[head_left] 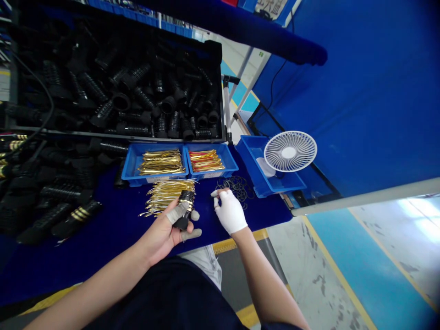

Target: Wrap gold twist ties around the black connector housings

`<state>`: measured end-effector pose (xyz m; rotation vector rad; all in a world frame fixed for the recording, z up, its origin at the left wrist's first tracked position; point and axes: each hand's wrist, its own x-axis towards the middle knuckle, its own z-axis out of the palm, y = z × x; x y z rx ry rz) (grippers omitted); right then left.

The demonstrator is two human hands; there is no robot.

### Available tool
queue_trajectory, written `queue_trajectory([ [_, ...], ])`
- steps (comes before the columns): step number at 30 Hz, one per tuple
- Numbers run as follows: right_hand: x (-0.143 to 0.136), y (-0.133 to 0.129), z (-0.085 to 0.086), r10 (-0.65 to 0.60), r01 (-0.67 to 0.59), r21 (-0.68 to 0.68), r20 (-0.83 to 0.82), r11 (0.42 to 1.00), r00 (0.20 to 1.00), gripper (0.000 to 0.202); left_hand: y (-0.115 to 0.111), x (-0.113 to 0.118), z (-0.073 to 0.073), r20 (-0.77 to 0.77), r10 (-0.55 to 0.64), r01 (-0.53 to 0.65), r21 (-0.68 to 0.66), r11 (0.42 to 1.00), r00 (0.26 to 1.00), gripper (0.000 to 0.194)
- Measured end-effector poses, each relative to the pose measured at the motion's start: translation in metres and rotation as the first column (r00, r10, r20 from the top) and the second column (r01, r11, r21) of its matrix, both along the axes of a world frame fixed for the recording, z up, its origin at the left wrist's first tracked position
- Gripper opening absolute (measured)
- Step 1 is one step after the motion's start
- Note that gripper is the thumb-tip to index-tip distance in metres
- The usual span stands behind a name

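Note:
My left hand (175, 222), with grey finger covers, is closed around a short black ribbed sleeve (186, 201) that has thin gold bands round it. The sleeve is tilted, its wider end towards my palm. My right hand (230, 211), in a white glove, is a little to the right, thumb and fingertips drawn together. Whatever may be between those fingertips is too small to make out. Just behind the right hand, a loose pile of thin dark rings (242, 187) lies on the blue cloth. Gold strips (160, 195) lie in a bunch behind my left hand.
One blue tray (125, 172) holds gold strips; another blue tray (233, 167) holds gold and red strips. A large black crate (222, 91) full of ribbed sleeves stands behind. More sleeves (62, 192) are heaped at left. A white fan (290, 151) stands over a blue bin (264, 189) at right.

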<state>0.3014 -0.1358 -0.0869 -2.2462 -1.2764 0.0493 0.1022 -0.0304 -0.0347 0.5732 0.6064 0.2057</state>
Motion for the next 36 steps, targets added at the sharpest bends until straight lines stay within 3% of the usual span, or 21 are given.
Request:
queue_trajectory([
  [4,-0.031,-0.003,0.032,0.135,-0.122,0.298,-0.024,0.947,0.991,0.01,-0.006,0.002,-0.002,-0.042,0.043,-0.031,0.257,0.966,0.998,0.069],
  [6,-0.045,-0.005,0.041,0.192,-0.181,0.378,0.009,0.908,0.981,0.01,-0.008,0.003,-0.004,-0.056,0.026,-0.006,0.34,0.941,0.998,0.079],
  [10,-0.059,-0.009,0.039,0.269,-0.277,0.372,0.075,0.886,0.96,0.02,-0.007,0.001,-0.008,-0.087,0.032,0.018,0.517,0.856,0.996,0.082],
  [14,-0.061,-0.012,0.033,0.321,-0.349,0.306,0.141,0.886,0.937,0.027,-0.003,-0.002,-0.011,-0.077,0.018,0.032,0.597,0.802,0.997,0.083],
  [16,-0.061,-0.011,0.033,0.317,-0.339,0.296,0.121,0.893,0.941,0.025,-0.001,-0.002,-0.014,-0.059,0.021,0.025,0.687,0.726,0.998,0.078],
  [19,-0.061,-0.006,0.035,0.249,-0.202,0.322,-0.112,0.925,0.962,0.012,0.0,-0.004,-0.015,-0.044,0.033,0.016,0.803,0.596,0.998,0.069],
  [21,-0.061,-0.002,0.037,0.218,-0.106,0.326,-0.33,0.94,0.919,0.014,0.0,-0.007,-0.011,-0.025,-0.012,0.027,0.792,0.61,1.0,0.068],
  [24,-0.065,0.001,0.04,0.302,-0.134,0.328,-0.536,0.935,0.788,0.033,0.001,-0.014,0.0,0.003,-0.13,0.088,0.726,0.682,0.991,0.065],
  [26,-0.07,0.004,0.043,0.362,-0.166,0.367,-0.572,0.915,0.736,0.044,0.001,-0.018,0.007,-0.008,-0.13,0.089,0.77,0.632,0.991,0.061],
  [28,-0.074,0.007,0.044,0.397,-0.178,0.402,-0.567,0.898,0.722,0.05,-0.001,-0.02,0.012,-0.026,-0.049,0.05,0.814,0.579,0.998,0.064],
  [29,-0.076,0.009,0.044,0.415,-0.189,0.413,-0.568,0.891,0.711,0.05,-0.002,-0.02,0.012,-0.043,-0.014,0.042,0.79,0.612,0.999,0.067],
  [30,-0.076,0.011,0.045,0.431,-0.203,0.418,-0.578,0.886,0.692,0.049,-0.004,-0.019,0.012,-0.067,-0.007,0.053,0.719,0.693,0.998,0.069],
  [32,-0.075,0.015,0.045,0.462,-0.229,0.42,-0.621,0.878,0.634,0.044,-0.007,-0.018,0.01,-0.092,-0.077,0.111,0.469,0.876,0.993,0.075],
  [33,-0.075,0.017,0.045,0.471,-0.233,0.422,-0.644,0.876,0.603,0.04,-0.009,-0.017,0.009,-0.08,-0.124,0.144,0.333,0.932,0.989,0.077],
  [35,-0.077,0.018,0.046,0.476,-0.237,0.421,-0.672,0.876,0.567,0.032,-0.01,-0.018,0.006,-0.038,-0.161,0.165,0.174,0.971,0.986,0.077],
  [36,-0.081,0.018,0.047,0.471,-0.239,0.413,-0.679,0.879,0.563,0.029,-0.011,-0.019,0.005,-0.033,-0.134,0.138,0.174,0.975,0.99,0.074],
])
